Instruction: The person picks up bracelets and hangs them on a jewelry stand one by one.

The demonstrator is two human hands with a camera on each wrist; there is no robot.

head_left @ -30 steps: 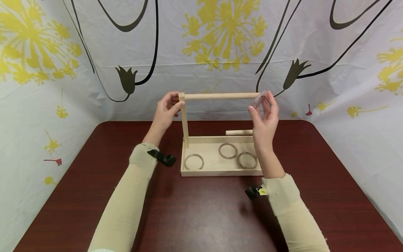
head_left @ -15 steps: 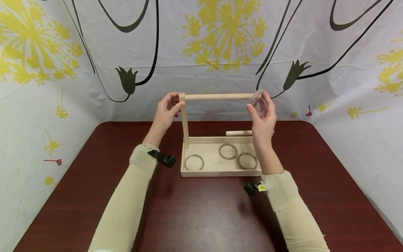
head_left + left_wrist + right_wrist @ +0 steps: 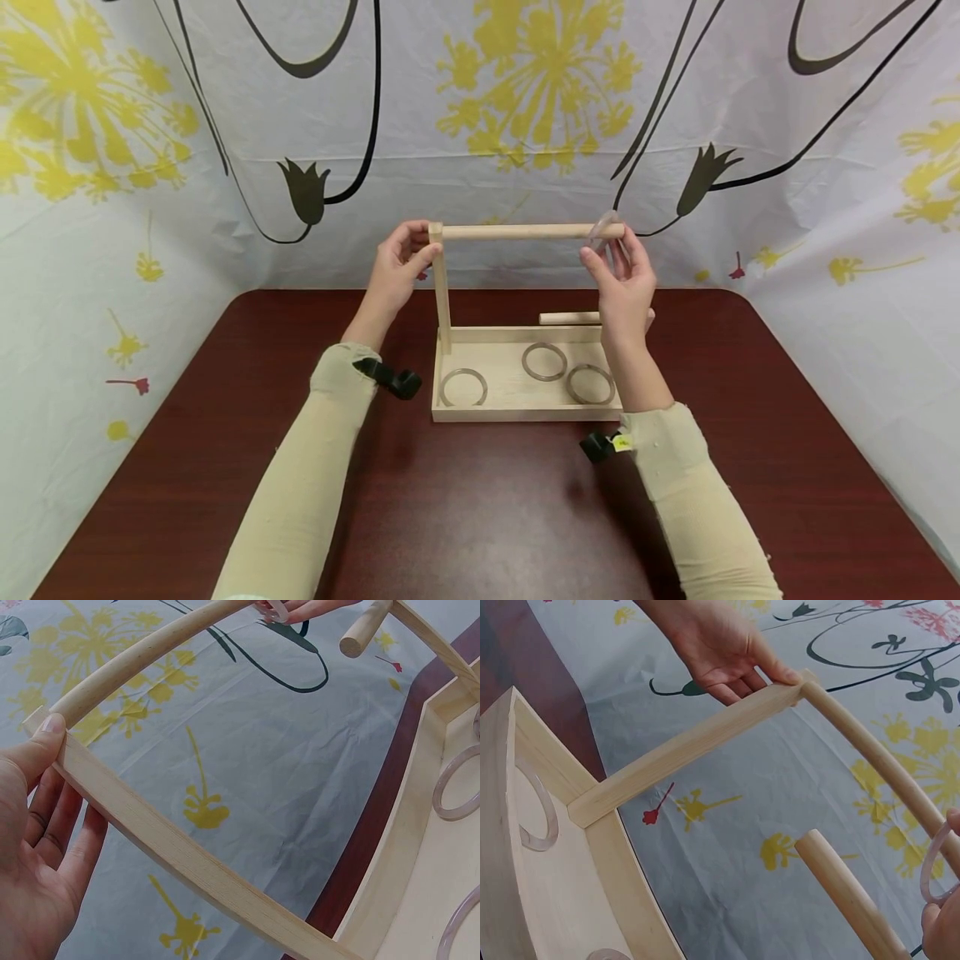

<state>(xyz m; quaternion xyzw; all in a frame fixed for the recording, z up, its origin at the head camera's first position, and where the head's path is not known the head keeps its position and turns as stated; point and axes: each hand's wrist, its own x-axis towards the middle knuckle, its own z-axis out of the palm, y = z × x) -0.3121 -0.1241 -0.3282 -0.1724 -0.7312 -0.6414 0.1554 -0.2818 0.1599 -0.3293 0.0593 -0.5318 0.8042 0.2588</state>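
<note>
Ring (image 3: pixel 600 232) pinched at the rod's (image 3: pixel 525 232) free end.
It is gripped by the right hand's (image 3: pixel 626 287) fingers (image 3: pixel 592 265); the post (image 3: pixel 442 287) is pinched by the left hand (image 3: pixel 396 271).

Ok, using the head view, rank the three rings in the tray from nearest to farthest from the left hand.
1. Left ring, at the tray's left end, nearest the left hand.
2. Middle ring, toward the tray's back.
3. Right ring, at the right end, beside the right forearm.

Three rings (image 3: pixel 543 361) in tray (image 3: pixel 517 410) — loose dowel (image 3: pixel 568 317) behind it.
</note>
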